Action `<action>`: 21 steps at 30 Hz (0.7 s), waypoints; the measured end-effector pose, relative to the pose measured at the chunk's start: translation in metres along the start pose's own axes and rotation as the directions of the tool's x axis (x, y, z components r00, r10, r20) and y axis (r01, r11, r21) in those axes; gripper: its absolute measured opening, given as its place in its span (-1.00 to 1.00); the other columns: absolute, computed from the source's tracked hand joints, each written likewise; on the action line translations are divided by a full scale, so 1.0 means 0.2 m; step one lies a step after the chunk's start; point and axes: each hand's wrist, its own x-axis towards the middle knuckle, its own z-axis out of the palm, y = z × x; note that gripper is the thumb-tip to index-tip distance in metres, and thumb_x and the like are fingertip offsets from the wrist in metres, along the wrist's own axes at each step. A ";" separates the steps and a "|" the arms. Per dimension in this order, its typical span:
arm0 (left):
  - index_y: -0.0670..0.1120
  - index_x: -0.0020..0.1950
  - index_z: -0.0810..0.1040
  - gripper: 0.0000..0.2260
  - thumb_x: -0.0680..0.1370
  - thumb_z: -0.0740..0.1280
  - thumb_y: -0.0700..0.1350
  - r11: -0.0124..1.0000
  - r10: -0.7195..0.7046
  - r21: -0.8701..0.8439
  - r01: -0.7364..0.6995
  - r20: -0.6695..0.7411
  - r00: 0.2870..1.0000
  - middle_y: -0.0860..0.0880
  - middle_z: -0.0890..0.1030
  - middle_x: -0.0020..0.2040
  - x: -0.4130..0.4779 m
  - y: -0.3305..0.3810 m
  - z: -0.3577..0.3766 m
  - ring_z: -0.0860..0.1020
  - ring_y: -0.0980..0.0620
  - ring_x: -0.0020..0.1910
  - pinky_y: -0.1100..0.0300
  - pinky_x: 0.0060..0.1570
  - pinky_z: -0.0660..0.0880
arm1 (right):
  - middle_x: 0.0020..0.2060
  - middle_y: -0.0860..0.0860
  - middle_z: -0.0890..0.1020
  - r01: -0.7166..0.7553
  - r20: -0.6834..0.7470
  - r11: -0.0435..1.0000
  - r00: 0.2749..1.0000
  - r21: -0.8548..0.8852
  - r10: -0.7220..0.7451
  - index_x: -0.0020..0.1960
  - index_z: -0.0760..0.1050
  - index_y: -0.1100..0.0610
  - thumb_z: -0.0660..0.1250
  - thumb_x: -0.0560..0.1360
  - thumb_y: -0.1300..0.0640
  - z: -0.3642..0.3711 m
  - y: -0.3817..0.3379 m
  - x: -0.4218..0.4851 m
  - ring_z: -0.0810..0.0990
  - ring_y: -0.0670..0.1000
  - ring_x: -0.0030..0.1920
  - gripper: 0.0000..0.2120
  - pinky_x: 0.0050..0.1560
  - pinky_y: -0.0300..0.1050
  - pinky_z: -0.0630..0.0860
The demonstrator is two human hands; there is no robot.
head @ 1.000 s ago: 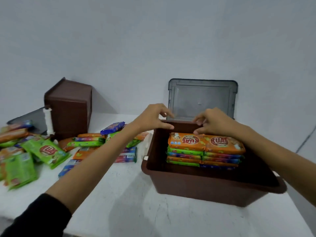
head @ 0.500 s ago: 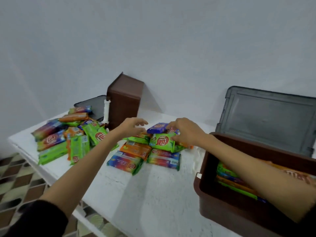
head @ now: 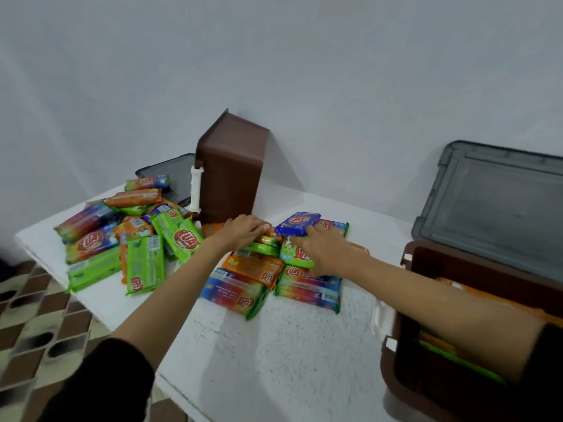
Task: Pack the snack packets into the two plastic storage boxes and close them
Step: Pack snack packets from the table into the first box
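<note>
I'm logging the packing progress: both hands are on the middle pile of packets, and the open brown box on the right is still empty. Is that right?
Not quite. In the head view the left hand and right hand are indeed on the middle pile of packets, but the open brown box on the right is not empty: orange and green packets already lie inside it.

No legible text on snack packets [head: 182,239]
</note>
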 end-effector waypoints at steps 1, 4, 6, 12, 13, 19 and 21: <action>0.06 0.37 0.39 -0.62 0.63 0.01 0.09 0.998 -0.017 0.058 0.017 -0.001 1.000 -0.09 0.44 0.27 0.02 0.01 0.00 0.33 -0.10 0.29 -0.11 0.30 0.26 | 0.32 0.17 0.35 -0.002 -0.009 1.000 1.000 -0.008 0.002 0.49 0.10 0.00 0.38 0.42 -0.02 0.00 0.00 0.00 0.34 0.16 0.31 -0.26 0.24 0.11 0.40; 0.09 0.39 0.36 -0.59 0.62 -0.04 0.14 0.961 -0.067 0.270 0.059 0.021 0.998 -0.14 0.41 0.22 0.08 0.08 -0.04 0.30 -0.11 0.26 -0.06 0.24 0.23 | 0.28 0.12 0.43 -0.010 -0.026 1.000 1.000 -0.012 0.010 0.48 0.12 -0.07 0.42 0.39 -0.04 -0.02 0.04 -0.01 0.41 0.13 0.28 -0.24 0.21 0.01 0.43; 0.07 0.39 0.38 -0.57 0.62 -0.05 0.15 0.953 -0.075 0.298 0.058 0.047 0.996 -0.18 0.40 0.21 0.11 0.10 -0.05 0.30 -0.13 0.26 -0.04 0.24 0.23 | 0.26 0.08 0.47 -0.016 -0.031 1.000 0.999 -0.015 0.015 0.47 0.14 -0.09 0.43 0.38 -0.06 -0.03 0.06 -0.02 0.45 0.10 0.25 -0.25 0.16 -0.03 0.44; 0.01 0.34 0.42 -0.56 0.57 0.06 0.20 0.993 -0.017 0.115 0.002 0.129 0.992 -0.16 0.38 0.14 0.10 0.07 -0.04 0.28 -0.15 0.26 -0.02 0.24 0.26 | 0.29 0.04 0.46 -0.025 0.056 0.997 0.998 0.070 0.021 0.49 0.03 -0.17 0.38 0.43 -0.06 -0.02 0.14 -0.06 0.45 0.07 0.28 -0.24 0.17 -0.04 0.44; 0.00 0.34 0.40 -0.56 0.57 0.06 0.19 0.996 -0.019 0.084 0.007 0.150 0.988 -0.16 0.38 0.16 0.09 0.06 -0.03 0.27 -0.15 0.28 -0.02 0.26 0.25 | 0.31 0.05 0.43 -0.019 0.077 0.996 0.997 0.085 0.013 0.50 0.01 -0.18 0.37 0.43 -0.06 -0.02 0.14 -0.06 0.44 0.07 0.29 -0.23 0.17 -0.04 0.43; 0.06 0.33 0.36 -0.54 0.57 -0.02 0.25 0.982 -0.021 0.190 -0.014 0.183 0.983 -0.09 0.49 0.27 0.07 0.03 -0.04 0.29 -0.09 0.30 -0.08 0.24 0.15 | 0.39 0.11 0.26 -0.013 0.102 0.970 0.995 0.245 -0.013 0.49 0.03 -0.13 0.42 0.39 -0.01 0.01 0.15 -0.04 0.29 0.11 0.38 -0.18 0.27 0.02 0.36; 0.09 0.31 0.39 -0.53 0.54 0.01 0.29 0.970 -0.028 0.243 -0.016 0.179 0.984 -0.11 0.49 0.25 0.08 0.03 -0.05 0.29 -0.10 0.29 -0.08 0.24 0.17 | 0.41 0.13 0.24 -0.015 0.083 0.967 0.997 0.253 -0.007 0.49 0.06 -0.09 0.45 0.36 0.03 0.02 0.14 -0.02 0.25 0.13 0.40 -0.17 0.31 0.05 0.36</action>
